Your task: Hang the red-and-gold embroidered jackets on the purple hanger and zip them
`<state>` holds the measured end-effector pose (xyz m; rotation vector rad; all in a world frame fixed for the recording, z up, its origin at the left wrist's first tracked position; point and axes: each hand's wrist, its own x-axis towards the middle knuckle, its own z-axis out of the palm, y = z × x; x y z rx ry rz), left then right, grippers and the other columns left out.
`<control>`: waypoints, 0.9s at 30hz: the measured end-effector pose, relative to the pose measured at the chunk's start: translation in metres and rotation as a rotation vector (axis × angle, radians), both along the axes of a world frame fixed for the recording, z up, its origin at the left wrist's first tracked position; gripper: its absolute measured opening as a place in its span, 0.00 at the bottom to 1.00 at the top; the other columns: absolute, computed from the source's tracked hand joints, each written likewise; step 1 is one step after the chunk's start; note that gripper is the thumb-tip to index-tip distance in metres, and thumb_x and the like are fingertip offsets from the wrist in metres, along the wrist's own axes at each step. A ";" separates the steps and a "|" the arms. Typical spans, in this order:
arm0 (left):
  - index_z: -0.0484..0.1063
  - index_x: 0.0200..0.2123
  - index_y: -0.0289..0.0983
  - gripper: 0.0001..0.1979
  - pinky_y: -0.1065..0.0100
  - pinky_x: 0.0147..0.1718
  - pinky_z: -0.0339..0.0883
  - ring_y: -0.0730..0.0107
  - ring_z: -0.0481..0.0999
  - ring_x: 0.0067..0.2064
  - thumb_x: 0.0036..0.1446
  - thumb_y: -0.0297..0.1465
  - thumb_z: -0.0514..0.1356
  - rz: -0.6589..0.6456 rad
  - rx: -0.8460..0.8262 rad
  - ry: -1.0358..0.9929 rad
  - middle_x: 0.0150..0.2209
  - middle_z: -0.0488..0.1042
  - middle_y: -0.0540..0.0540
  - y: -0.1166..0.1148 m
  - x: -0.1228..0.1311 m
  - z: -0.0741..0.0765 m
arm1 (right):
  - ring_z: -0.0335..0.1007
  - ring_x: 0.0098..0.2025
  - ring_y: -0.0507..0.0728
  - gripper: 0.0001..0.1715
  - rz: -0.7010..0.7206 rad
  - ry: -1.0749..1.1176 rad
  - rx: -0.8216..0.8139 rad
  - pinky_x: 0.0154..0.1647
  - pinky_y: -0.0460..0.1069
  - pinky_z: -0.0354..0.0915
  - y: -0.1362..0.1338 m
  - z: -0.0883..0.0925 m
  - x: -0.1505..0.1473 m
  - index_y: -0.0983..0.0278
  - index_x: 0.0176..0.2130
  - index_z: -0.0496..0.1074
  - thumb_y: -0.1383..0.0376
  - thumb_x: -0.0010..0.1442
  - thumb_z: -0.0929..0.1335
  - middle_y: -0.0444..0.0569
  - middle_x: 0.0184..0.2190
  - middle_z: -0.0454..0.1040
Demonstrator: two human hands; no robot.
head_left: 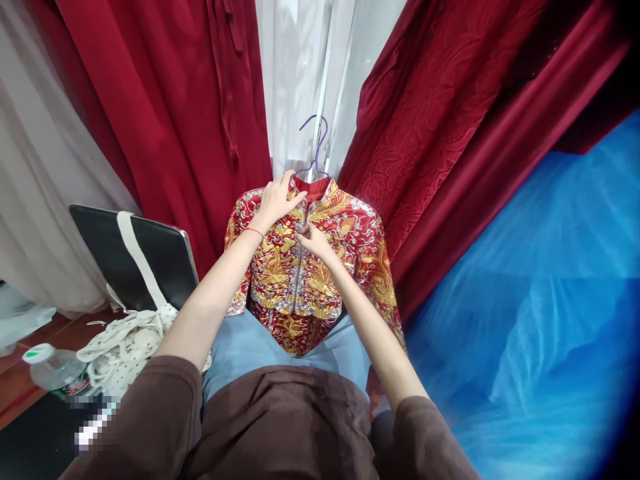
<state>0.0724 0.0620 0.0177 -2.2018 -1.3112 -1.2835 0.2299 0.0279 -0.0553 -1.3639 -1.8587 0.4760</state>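
Note:
A red jacket (345, 257) with gold and silver embroidery hangs on a purple wire hanger (315, 150) in front of me, its hem resting over my lap. My left hand (277, 198) lies on the jacket's collar and left shoulder, fingers curled over the cloth. My right hand (311, 238) is at the front closure in the middle of the chest, fingers pinched together on the fastening. A red string is around my left wrist.
Dark red curtains (190, 113) hang left and right, with white sheer fabric (300, 73) between them. A blue plastic cover (540, 300) fills the right. At left are a dark case (165, 257), a white dotted bag (125, 340) and a plastic bottle (55, 370).

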 end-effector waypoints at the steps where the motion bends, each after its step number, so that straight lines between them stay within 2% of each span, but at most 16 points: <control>1: 0.61 0.62 0.33 0.30 0.48 0.61 0.61 0.47 0.70 0.61 0.65 0.46 0.54 0.019 0.005 -0.015 0.59 0.71 0.30 -0.001 0.001 -0.004 | 0.73 0.35 0.55 0.08 -0.005 0.015 -0.021 0.43 0.50 0.67 0.002 0.002 -0.001 0.65 0.35 0.72 0.62 0.60 0.71 0.48 0.33 0.79; 3: 0.61 0.62 0.34 0.29 0.48 0.61 0.61 0.47 0.70 0.61 0.66 0.46 0.52 0.051 0.014 -0.041 0.59 0.71 0.31 -0.004 0.003 -0.008 | 0.74 0.33 0.55 0.14 0.022 0.130 -0.084 0.42 0.50 0.69 0.003 0.006 0.000 0.65 0.30 0.72 0.58 0.63 0.70 0.50 0.30 0.78; 6: 0.62 0.62 0.34 0.28 0.47 0.61 0.61 0.47 0.70 0.60 0.67 0.46 0.50 0.093 0.007 -0.071 0.57 0.72 0.31 -0.009 0.010 -0.010 | 0.75 0.27 0.53 0.21 0.092 0.513 -0.190 0.35 0.48 0.70 -0.001 0.010 -0.001 0.66 0.30 0.72 0.54 0.68 0.66 0.51 0.28 0.79; 9: 0.63 0.61 0.34 0.27 0.48 0.60 0.61 0.47 0.71 0.60 0.68 0.45 0.49 0.131 -0.005 -0.085 0.56 0.73 0.31 -0.013 0.016 -0.011 | 0.74 0.22 0.50 0.19 0.114 0.836 -0.186 0.27 0.44 0.68 -0.005 0.016 -0.008 0.67 0.32 0.73 0.55 0.68 0.67 0.50 0.26 0.79; 13: 0.64 0.60 0.33 0.27 0.49 0.60 0.62 0.48 0.71 0.59 0.68 0.45 0.49 0.160 -0.002 -0.091 0.56 0.73 0.32 -0.017 0.019 -0.012 | 0.69 0.19 0.47 0.15 0.117 1.052 -0.200 0.21 0.40 0.61 -0.007 0.031 -0.019 0.66 0.30 0.71 0.61 0.68 0.66 0.45 0.21 0.76; 17: 0.65 0.59 0.34 0.29 0.47 0.60 0.60 0.47 0.70 0.59 0.66 0.49 0.51 0.152 -0.013 -0.151 0.55 0.73 0.32 -0.021 0.022 -0.013 | 0.64 0.16 0.46 0.18 0.107 1.060 -0.324 0.17 0.40 0.57 -0.010 0.042 -0.024 0.65 0.27 0.69 0.66 0.69 0.61 0.42 0.17 0.72; 21: 0.64 0.59 0.32 0.33 0.44 0.61 0.58 0.42 0.67 0.62 0.61 0.52 0.56 0.136 -0.024 -0.242 0.55 0.72 0.29 -0.024 0.030 -0.013 | 0.62 0.15 0.47 0.24 0.068 0.962 -0.316 0.17 0.41 0.56 -0.012 0.042 -0.021 0.65 0.26 0.68 0.60 0.71 0.58 0.44 0.15 0.70; 27: 0.63 0.60 0.33 0.31 0.45 0.64 0.56 0.41 0.62 0.65 0.59 0.45 0.62 0.135 -0.016 -0.287 0.58 0.70 0.31 -0.018 0.038 -0.019 | 0.62 0.15 0.47 0.26 0.104 0.824 -0.395 0.17 0.40 0.55 -0.001 0.034 -0.012 0.64 0.28 0.68 0.59 0.72 0.55 0.43 0.14 0.68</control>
